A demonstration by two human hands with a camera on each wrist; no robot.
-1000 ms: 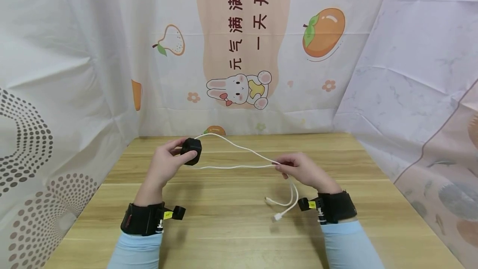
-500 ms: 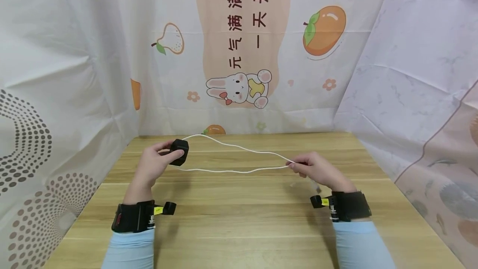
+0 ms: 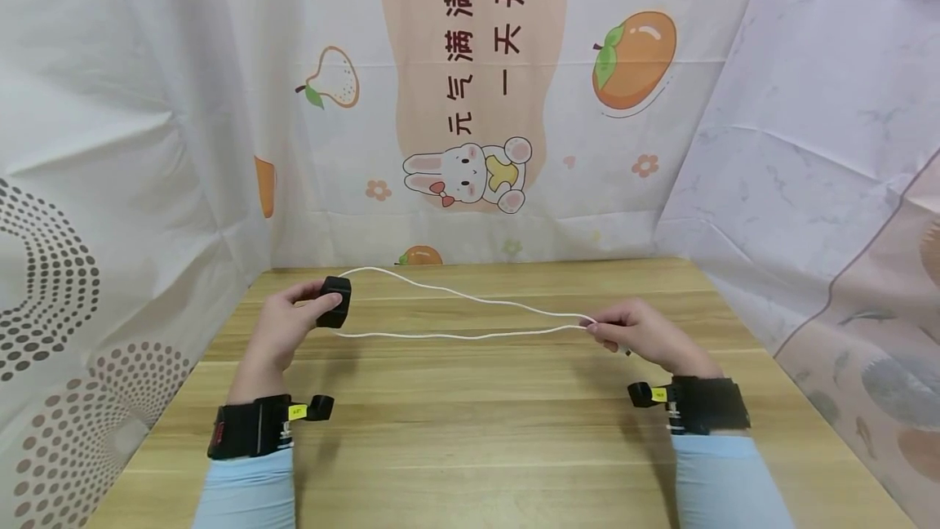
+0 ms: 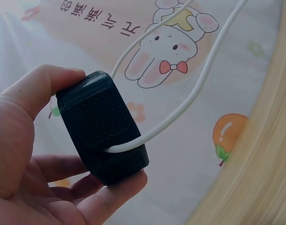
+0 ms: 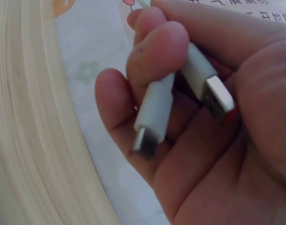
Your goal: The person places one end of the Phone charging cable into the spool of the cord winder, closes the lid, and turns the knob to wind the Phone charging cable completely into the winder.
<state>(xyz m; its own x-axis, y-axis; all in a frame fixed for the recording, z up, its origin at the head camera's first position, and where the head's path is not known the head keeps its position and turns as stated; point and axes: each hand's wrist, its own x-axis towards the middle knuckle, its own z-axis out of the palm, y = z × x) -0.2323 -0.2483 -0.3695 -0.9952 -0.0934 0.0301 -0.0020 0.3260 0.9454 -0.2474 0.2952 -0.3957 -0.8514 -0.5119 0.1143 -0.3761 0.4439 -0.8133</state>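
My left hand [image 3: 282, 329] grips a black cable winder [image 4: 103, 122], a small blocky case with a textured face, between thumb and fingers. A white USB cable [image 3: 470, 299] comes out of two sides of it, and both strands stretch across above the table. On the right, my right hand [image 3: 646, 337] pinches the two strands near their ends. In the right wrist view, a USB plug [image 5: 203, 77] and a smaller metal-tipped connector [image 5: 152, 117] stick out from between the curled fingers. The inside of the case is hidden.
Beneath both hands lies a wooden table [image 3: 470, 447]. A printed cloth [image 3: 323, 170] hangs behind its far edge, with more cloth at the left and right sides. Each wrist wears a black strap with a small camera.
My hands have moved apart, the left one leftward with the black case and the right one rightward. The cable strands between them are longer, and the dangling plug ends have drawn up to the right hand.
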